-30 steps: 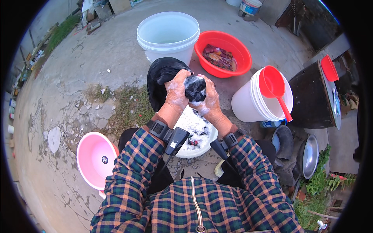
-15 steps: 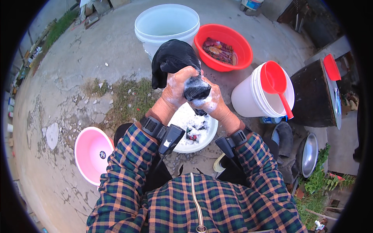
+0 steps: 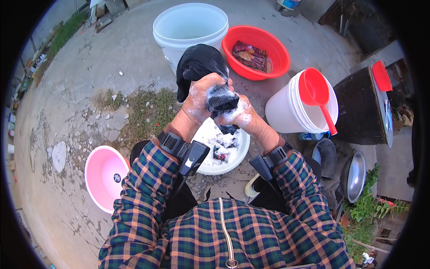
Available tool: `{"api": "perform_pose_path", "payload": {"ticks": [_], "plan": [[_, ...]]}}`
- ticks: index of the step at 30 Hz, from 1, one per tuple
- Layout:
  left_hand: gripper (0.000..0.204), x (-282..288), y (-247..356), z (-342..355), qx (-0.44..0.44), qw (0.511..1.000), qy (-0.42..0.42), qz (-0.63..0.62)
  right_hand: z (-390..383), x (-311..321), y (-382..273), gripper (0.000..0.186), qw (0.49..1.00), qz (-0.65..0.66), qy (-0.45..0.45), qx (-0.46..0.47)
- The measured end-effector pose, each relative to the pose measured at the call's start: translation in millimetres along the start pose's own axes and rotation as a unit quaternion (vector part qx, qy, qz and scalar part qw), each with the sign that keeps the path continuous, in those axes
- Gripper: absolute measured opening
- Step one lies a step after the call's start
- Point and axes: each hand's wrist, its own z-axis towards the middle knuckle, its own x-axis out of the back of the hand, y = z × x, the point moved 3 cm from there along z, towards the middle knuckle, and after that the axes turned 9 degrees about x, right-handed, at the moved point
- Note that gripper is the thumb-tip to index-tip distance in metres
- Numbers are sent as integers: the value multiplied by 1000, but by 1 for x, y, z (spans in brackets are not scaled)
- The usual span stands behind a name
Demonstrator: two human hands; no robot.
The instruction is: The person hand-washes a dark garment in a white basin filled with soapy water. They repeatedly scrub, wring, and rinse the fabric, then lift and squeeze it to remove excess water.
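Note:
A black ribbed cloth garment (image 3: 200, 62), bunched up and soapy, is held between my two hands over a pale basin (image 3: 224, 166). My left hand (image 3: 201, 96) is wrapped round its middle. My right hand (image 3: 238, 112) grips the lower part, close against the left, with white foam on the skin. The garment's bulk bulges out beyond my left hand, and a short end hangs below my right. Thick suds (image 3: 210, 134) fill the basin, with bits of dark and red cloth showing through. Which piece of clothing the garment is, I cannot tell.
Ahead stands a large white bucket (image 3: 166, 41) beside a red basin (image 3: 277, 67) holding patterned cloth in water. To the right, a red dipper (image 3: 313, 87) rests across another white bucket (image 3: 282, 110). A pink basin (image 3: 101, 179) sits at left, a metal bowl (image 3: 357, 177) at right.
My hands have turned slightly, and the right one has shifted a little left, closer to the left hand. The garment stays gripped in both, its bulk slightly more bunched.

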Motion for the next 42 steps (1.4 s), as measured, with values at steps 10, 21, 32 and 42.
{"api": "perform_pose_path", "payload": {"ticks": [10,21,32,42], "plan": [[23,2,5,-3,-7,1000,-24,9,-1,-6,10,69,964,265,19,-32],[25,-5,9,-3,23,992,-114,-44,-10,-14,9,59,958,280,52,-46],[36,-18,13,-19,29,989,-114,90,-9,-12,13,60,968,250,24,-28],[12,21,14,14,-164,981,100,-10,-10,-17,-19,106,951,-223,197,84]]}}
